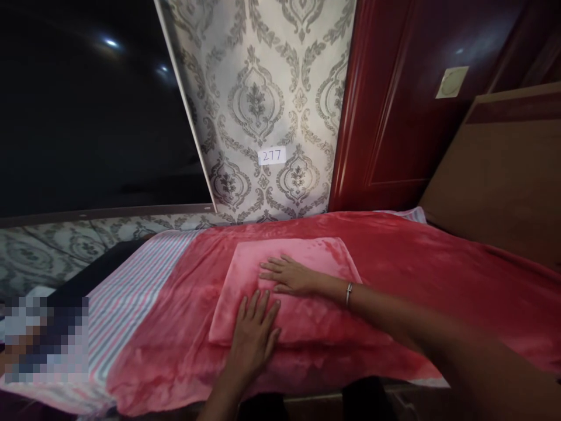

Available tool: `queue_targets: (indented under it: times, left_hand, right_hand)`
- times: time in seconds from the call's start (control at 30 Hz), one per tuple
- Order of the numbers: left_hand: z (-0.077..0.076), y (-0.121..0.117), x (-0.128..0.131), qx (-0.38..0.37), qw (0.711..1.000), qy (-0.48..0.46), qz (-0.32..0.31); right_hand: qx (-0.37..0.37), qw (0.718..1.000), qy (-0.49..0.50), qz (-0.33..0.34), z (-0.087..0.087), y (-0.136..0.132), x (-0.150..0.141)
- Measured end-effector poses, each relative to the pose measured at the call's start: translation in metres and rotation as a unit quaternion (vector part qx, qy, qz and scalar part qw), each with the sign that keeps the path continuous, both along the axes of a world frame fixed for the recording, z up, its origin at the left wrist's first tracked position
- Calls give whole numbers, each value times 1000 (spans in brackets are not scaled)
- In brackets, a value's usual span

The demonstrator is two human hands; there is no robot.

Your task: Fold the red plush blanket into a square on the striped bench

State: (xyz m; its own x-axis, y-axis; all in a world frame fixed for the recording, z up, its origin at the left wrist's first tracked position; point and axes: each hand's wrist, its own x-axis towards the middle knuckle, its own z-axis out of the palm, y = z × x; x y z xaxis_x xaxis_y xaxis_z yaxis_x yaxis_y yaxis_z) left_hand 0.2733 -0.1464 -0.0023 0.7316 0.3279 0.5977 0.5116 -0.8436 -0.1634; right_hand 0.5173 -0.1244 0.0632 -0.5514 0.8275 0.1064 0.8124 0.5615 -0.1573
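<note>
A pink plush cloth (315, 318), folded into a thick, roughly square pad, lies in front of me. My left hand (256, 327) rests palm down on its near left part, fingers stretched out and slightly apart. Farther back, my right hand (289, 276) lies flat near the middle of the pad, its fingers spread and pointing left. A thin bracelet (349, 294) circles the right wrist. Beneath the pad spreads a red plush blanket (421, 275), with several soft creases at the left.
A striped sheet (140, 280) shows left of the blanket. Behind stand a large dark TV screen (96, 117), patterned wallpaper (256, 99) with a paper label (272, 155) reading 277, and a dark red door (394, 117). A cardboard box (504, 181) leans at the right.
</note>
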Motion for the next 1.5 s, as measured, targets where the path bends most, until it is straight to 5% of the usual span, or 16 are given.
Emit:
queue_targets:
  times: [0.17, 0.43, 0.87, 1.17, 1.33, 1.5]
  left_hand:
    - [-9, -4, 2, 1, 1000, -21, 4]
    - [-1, -10, 2, 11, 1000, -11, 9]
    - [-3, -6, 2, 0, 1000, 8, 10]
    - [-3, -11, 4, -32, 999, -16, 19]
    - [11, -7, -3, -48, 999, 14, 6]
    - [27, 5, -26, -38, 998, 0, 52]
  right_hand:
    - [10, 999, -12, -48, -3, 25, 23]
    - [-59, 984, 44, -164, -12, 65, 61]
    - [-16, 979, 82, -187, -30, 64, 63]
    - [-39, 976, 44, -210, -16, 61, 56]
    - [-42, 974, 40, -218, 4, 56, 36]
    - [-20, 996, 35, -81, 12, 33, -19]
